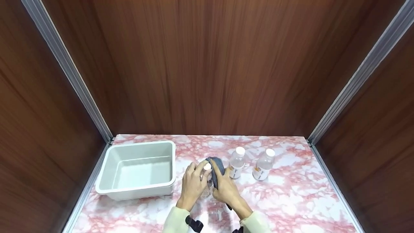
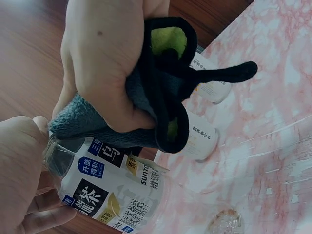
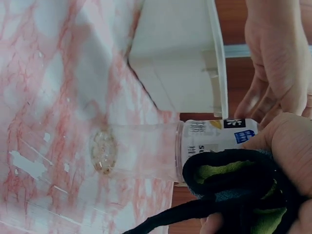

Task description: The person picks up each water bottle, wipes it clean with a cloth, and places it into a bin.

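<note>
A clear plastic drink bottle with a white cap and a printed label stands upright between my hands. My left hand grips it around the upper part, close to the cap. In my right hand is a folded grey-blue cloth with black edging, a yellow-green inner side and a black loop. The cloth lies against the bottle's upper side, partly covering the label in the left wrist view. Through the right wrist view the bottle's clear lower half shows.
Two similar white-capped bottles, one nearer and one farther, stand right of my hands. A pale grey plastic bin sits to the left on the pink-and-white marbled tabletop. Brown wood-grain panels enclose the table's back and sides.
</note>
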A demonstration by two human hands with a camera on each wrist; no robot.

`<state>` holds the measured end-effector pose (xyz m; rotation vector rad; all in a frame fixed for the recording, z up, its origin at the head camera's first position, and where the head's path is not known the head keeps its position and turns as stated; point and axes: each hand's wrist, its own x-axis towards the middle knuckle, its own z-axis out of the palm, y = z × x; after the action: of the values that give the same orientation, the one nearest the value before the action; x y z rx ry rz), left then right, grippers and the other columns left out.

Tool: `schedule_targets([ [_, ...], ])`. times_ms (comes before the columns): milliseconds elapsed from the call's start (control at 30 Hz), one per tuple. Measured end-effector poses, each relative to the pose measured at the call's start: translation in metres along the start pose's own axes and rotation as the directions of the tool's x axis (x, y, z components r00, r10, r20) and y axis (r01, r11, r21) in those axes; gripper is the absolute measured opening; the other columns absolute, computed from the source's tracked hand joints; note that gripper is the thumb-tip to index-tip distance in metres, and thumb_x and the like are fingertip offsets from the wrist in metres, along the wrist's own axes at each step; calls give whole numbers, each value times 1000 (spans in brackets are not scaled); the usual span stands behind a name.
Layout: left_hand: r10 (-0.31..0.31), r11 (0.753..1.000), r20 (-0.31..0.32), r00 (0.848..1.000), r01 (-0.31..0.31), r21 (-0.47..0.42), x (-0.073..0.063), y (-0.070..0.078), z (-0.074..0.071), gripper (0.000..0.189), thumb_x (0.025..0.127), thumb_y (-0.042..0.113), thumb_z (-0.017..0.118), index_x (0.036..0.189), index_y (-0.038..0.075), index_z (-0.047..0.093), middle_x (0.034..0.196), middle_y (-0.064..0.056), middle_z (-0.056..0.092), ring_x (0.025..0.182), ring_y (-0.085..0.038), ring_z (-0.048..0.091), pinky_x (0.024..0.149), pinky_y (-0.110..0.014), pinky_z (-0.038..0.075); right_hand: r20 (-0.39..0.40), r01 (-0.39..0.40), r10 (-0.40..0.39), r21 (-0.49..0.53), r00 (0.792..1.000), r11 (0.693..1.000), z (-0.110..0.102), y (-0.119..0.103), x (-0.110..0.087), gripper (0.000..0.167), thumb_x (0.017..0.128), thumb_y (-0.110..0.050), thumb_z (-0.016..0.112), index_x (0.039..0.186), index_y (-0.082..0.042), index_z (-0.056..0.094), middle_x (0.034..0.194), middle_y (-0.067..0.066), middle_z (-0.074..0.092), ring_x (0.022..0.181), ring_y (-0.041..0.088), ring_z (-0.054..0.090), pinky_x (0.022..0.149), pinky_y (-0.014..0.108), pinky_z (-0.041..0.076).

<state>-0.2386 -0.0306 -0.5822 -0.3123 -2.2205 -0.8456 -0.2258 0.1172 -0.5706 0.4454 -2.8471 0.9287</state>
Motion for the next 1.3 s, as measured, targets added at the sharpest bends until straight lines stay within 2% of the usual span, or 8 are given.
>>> schedule_targets([
  [233,9,1000,-12,1000,-9,10,0,0,1,34,88,33,76,115,14,74,75,-1,50,67,-15,49,61,-32,47,14,-21,21,14,1000,1000,6,5,0,111,63,9,67,160,-27,26,145,49,26,63,22,57,44,25,41],
  [333,18,1000,-19,1000,-18,6,0,-1,1,34,87,32,76,116,14,73,75,-1,50,67,-14,49,60,-32,47,21,-39,38,18,999,999,8,6,-1,111,64,9,67,160,-27,25,141,49,30,64,23,56,44,26,41],
  [533,21,1000,-22,1000,-21,5,-1,-1,1,36,86,31,77,117,13,73,77,-1,53,68,-13,51,61,-31,49,14,-81,81,14,997,997,14,8,-1,106,66,5,65,159,-28,27,128,38,43,69,27,58,48,37,46],
  [633,20,1000,-20,1000,-20,14,-2,-1,1,36,87,32,77,118,14,73,78,-1,54,68,-14,51,61,-32,48,13,-87,87,8,996,996,17,10,-2,105,66,5,66,159,-25,28,129,41,43,72,30,59,51,41,49],
  [833,26,999,-19,999,-25,26,-1,0,1,35,87,31,77,117,15,72,78,-3,54,68,-16,53,60,-35,49,62,-126,126,4,990,992,25,16,-3,105,66,5,65,159,-23,27,136,45,37,65,29,60,49,39,46],
  [1000,21,999,-12,1000,-20,26,-1,0,0,35,87,31,76,118,14,72,80,-4,55,69,-17,53,61,-36,49,81,-146,147,-9,986,989,32,21,-5,103,67,4,69,158,-20,28,128,43,42,65,32,62,48,39,48],
  [1300,25,999,-17,1000,-25,33,-1,0,0,35,87,31,76,118,14,72,79,-3,55,69,-17,53,61,-36,49,128,-196,200,-39,971,980,38,26,-4,113,62,2,76,159,-23,25,133,40,40,66,32,62,49,39,49],
])
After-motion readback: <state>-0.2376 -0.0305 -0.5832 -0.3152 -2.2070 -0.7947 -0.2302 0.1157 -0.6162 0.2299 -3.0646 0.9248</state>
